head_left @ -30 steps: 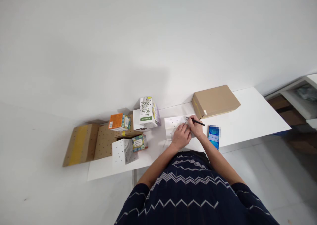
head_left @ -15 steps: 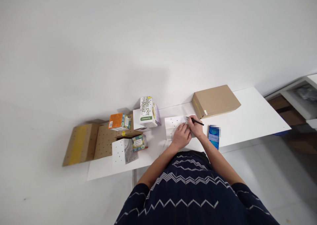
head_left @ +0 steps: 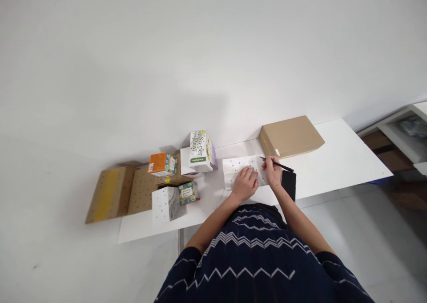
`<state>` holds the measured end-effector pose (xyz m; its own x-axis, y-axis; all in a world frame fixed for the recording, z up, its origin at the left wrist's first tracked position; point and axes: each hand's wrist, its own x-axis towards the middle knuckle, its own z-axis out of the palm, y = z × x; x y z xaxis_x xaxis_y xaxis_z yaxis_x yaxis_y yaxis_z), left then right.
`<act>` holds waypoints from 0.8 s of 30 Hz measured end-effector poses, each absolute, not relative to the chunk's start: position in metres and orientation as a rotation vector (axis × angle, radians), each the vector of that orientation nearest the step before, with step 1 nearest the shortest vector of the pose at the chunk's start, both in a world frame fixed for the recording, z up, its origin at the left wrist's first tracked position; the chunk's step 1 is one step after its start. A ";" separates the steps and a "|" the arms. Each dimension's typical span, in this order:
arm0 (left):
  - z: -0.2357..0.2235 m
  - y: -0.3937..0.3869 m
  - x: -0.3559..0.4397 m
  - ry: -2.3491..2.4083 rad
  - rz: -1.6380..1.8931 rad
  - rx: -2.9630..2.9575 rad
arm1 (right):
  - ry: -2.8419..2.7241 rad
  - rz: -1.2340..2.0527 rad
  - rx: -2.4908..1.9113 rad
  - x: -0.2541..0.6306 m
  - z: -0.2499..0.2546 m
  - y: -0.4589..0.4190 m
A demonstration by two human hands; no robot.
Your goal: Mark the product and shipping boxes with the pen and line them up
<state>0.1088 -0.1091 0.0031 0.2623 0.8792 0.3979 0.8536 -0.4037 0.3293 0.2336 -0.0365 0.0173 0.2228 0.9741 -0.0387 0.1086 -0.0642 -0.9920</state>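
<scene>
Centre of frame: pinching a slim black pen (head_left: 283, 165) near its point between curled fingers (head_left: 268, 163) of the right hand (head_left: 274, 174), probably for fine control; resting the left hand (head_left: 245, 184), loosely extended and gripping nothing, on a creased, dark-flecked white sheet (head_left: 230, 169), likely preventing slips. Right of centre: lying just beside, smooth dark phone (head_left: 289, 187). Farther up and right: sitting flat, matte, angular brown cardboard box (head_left: 295, 136).

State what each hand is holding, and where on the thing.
The right hand holds the black pen, its grip close to the tip. The left hand holds nothing; it rests on the white sheet.
</scene>
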 end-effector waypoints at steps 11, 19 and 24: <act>0.002 -0.108 0.109 1.711 0.830 2.492 | -1.558 1.273 -2.185 0.301 -0.038 -0.060; 0.002 -0.109 0.108 1.718 0.809 2.498 | -1.849 1.167 -2.366 0.288 -0.057 -0.062; 0.001 -0.109 0.109 1.720 0.823 2.502 | -1.919 1.108 -2.388 0.289 -0.057 -0.062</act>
<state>0.1087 -0.1091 0.0013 0.2651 0.8687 0.4184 0.8709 -0.4019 0.2828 0.2886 -0.0617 -0.0565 0.0779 0.8215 -0.5649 0.9001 -0.3016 -0.3144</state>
